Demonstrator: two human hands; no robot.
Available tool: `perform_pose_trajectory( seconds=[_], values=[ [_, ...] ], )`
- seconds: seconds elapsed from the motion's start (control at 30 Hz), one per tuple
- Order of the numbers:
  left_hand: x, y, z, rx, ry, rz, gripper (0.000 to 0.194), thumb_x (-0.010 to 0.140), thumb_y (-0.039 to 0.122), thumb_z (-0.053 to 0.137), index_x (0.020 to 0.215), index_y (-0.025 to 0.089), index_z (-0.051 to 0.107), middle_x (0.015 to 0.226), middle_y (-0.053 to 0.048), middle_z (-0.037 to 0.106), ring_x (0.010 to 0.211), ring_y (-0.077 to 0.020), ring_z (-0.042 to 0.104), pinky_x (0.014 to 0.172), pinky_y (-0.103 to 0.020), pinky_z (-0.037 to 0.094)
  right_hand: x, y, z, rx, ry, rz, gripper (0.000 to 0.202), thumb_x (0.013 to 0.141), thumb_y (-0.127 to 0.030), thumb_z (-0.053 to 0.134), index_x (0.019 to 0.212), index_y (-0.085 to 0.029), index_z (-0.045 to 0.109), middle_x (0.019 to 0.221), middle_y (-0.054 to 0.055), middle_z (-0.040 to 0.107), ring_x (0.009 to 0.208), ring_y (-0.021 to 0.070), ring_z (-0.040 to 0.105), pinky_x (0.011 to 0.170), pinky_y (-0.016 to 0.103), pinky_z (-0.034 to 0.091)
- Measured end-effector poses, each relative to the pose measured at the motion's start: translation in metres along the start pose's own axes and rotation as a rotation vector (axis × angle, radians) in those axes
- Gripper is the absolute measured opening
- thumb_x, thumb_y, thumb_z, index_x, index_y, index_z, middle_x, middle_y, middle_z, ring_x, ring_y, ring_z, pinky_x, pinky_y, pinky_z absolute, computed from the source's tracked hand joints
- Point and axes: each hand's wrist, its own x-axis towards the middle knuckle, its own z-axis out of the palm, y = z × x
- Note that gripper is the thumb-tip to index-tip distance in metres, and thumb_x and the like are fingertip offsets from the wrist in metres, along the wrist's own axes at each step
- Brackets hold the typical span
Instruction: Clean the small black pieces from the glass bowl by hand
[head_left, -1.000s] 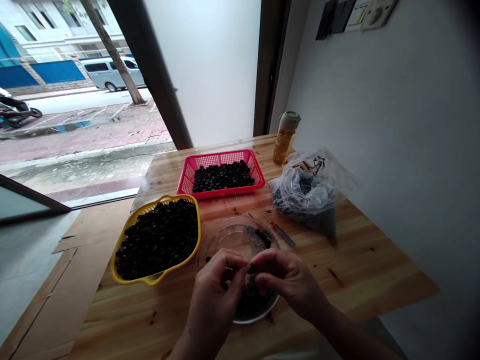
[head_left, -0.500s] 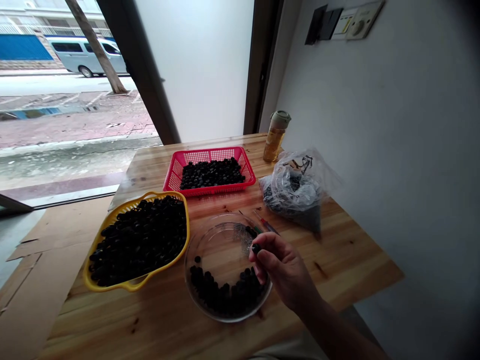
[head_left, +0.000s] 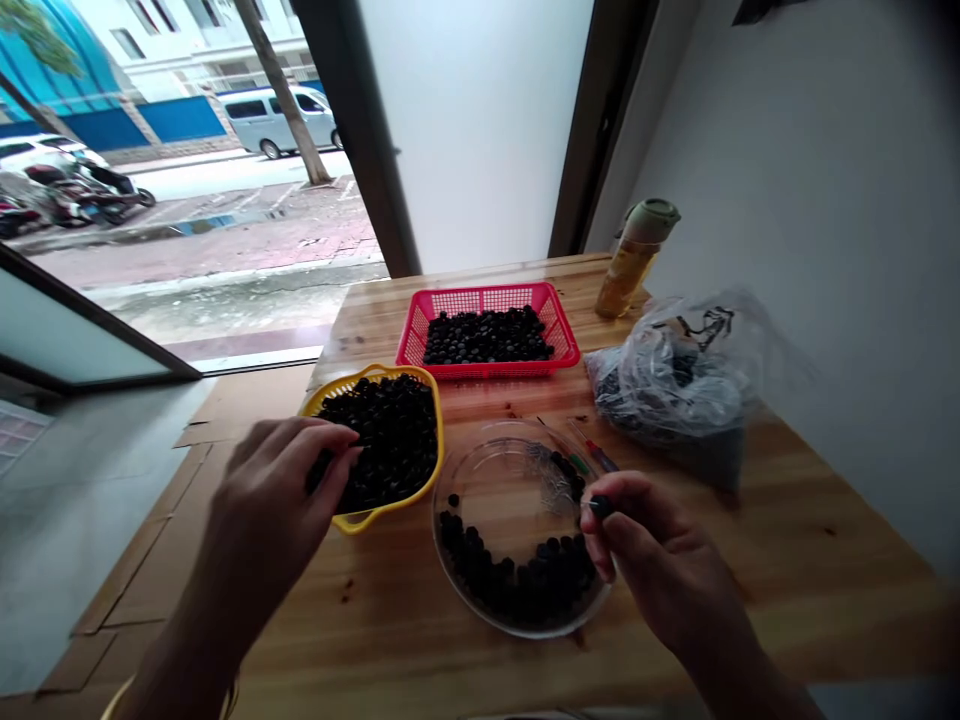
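Between the thumb and forefinger of my right hand [head_left: 660,550] is a small round black piece [head_left: 600,506] with a thin bright line on it, perhaps a wire. It is held over the right rim of a clear round dish [head_left: 495,450], where more black pieces [head_left: 525,585] and a tangle of thin silvery wires [head_left: 551,480] lie. My left hand [head_left: 277,490] is closed in a pinch at the near left of a yellow basket [head_left: 439,425] heaped with black ring-like pieces [head_left: 386,430]. Something dark shows at its fingers, but I cannot make out what it is.
A red basket [head_left: 487,370] of black pieces stands at the back. To the right are a clear plastic bag [head_left: 675,380] with dark contents and a bottle [head_left: 634,260] of amber liquid. A red-handled tool [head_left: 600,457] and a green-handled one [head_left: 577,463] lie beside the dish.
My left hand has come into view and reached the yellow basket. The view has swung left, shifting everything rightward. My right hand still holds the small black piece by the dish.
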Motion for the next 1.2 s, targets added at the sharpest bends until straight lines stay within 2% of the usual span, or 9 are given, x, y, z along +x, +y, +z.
perform_pose_trajectory(
  seconds=[0.17,0.37,0.47,0.57,0.67,0.77,0.9,1.03,1.2],
  values=[
    [0.038,-0.045,0.035,0.043,-0.323,-0.101,0.024,0.082,0.04,0.064,0.092,0.021,0.076,0.09,-0.009,0.076,0.082,-0.0294,0.071,0.076,-0.041,0.056,-0.001,0.001,0.001,0.004,0.048,0.034,0.02,0.086,-0.039,0.086,0.097,-0.025,0.077,0.076,0.002,0.075,0.053,0.0112,0.063,0.048,0.019,0.054],
    [0.032,-0.057,0.046,0.068,-0.305,-0.124,0.017,0.076,0.035,0.064,0.079,0.021,0.074,0.09,-0.014,0.073,0.091,-0.0384,0.068,0.083,-0.052,0.054,-0.006,-0.005,0.014,0.044,0.132,0.131,0.027,0.079,-0.043,0.092,0.093,-0.024,0.076,0.074,0.0,0.073,0.055,0.0092,0.061,0.051,0.017,0.052],
    [0.026,-0.039,0.039,0.051,-0.234,-0.133,0.017,0.079,0.034,0.063,0.084,0.02,0.071,0.091,-0.014,0.073,0.092,-0.0377,0.068,0.087,-0.054,0.053,-0.004,-0.003,0.017,0.044,0.105,0.142,0.027,0.08,-0.042,0.091,0.093,-0.024,0.076,0.074,0.0,0.073,0.055,0.0095,0.061,0.051,0.018,0.051],
    [0.006,0.003,0.037,-0.091,-0.165,-0.135,0.017,0.087,0.032,0.062,0.098,0.021,0.069,0.098,-0.01,0.074,0.089,-0.0285,0.07,0.084,-0.042,0.056,-0.002,0.001,0.02,0.053,0.034,0.135,0.022,0.085,-0.04,0.087,0.095,-0.023,0.076,0.077,0.001,0.075,0.055,0.0089,0.061,0.052,0.017,0.051],
    [-0.026,0.053,0.05,-0.727,-0.182,-0.236,0.005,0.087,0.027,0.072,0.091,0.024,0.069,0.093,-0.004,0.075,0.092,-0.0234,0.071,0.082,-0.03,0.057,0.0,0.006,0.025,0.068,-0.091,0.114,0.017,0.089,-0.036,0.084,0.097,-0.023,0.076,0.083,0.002,0.077,0.057,0.008,0.061,0.053,0.016,0.051],
    [-0.05,0.087,0.073,-1.146,-0.229,-0.507,0.013,0.089,0.032,0.076,0.098,0.023,0.074,0.083,-0.002,0.074,0.073,-0.0163,0.067,0.068,-0.023,0.055,0.0,0.009,0.028,0.071,-0.141,0.089,0.016,0.09,-0.035,0.082,0.1,-0.024,0.076,0.087,0.003,0.078,0.059,0.0072,0.061,0.055,0.015,0.051],
    [-0.056,0.103,0.095,-1.465,-0.244,-0.786,0.031,0.086,0.044,0.081,0.103,0.019,0.077,0.067,0.0,0.069,0.054,-0.0095,0.057,0.056,-0.02,0.048,-0.004,0.012,0.025,0.073,-0.112,0.113,0.02,0.089,-0.036,0.084,0.099,-0.022,0.076,0.082,0.001,0.075,0.057,0.0061,0.06,0.056,0.014,0.051],
    [-0.053,0.109,0.102,-1.549,-0.176,-0.853,0.034,0.081,0.043,0.087,0.103,0.02,0.075,0.07,0.001,0.071,0.047,-0.0073,0.056,0.048,-0.018,0.044,-0.009,0.018,0.021,0.07,-0.084,0.129,0.022,0.089,-0.038,0.084,0.1,-0.022,0.076,0.083,0.001,0.075,0.058,0.0059,0.059,0.056,0.014,0.05],
    [-0.056,0.113,0.102,-1.564,-0.228,-0.932,0.042,0.077,0.049,0.089,0.101,0.018,0.074,0.062,0.002,0.068,0.041,-0.0063,0.052,0.041,-0.015,0.037,-0.009,0.022,0.024,0.018,-0.081,0.123,0.024,0.088,-0.04,0.084,0.099,-0.021,0.075,0.076,-0.002,0.069,0.057,0.006,0.058,0.056,0.014,0.049]
  ],
)
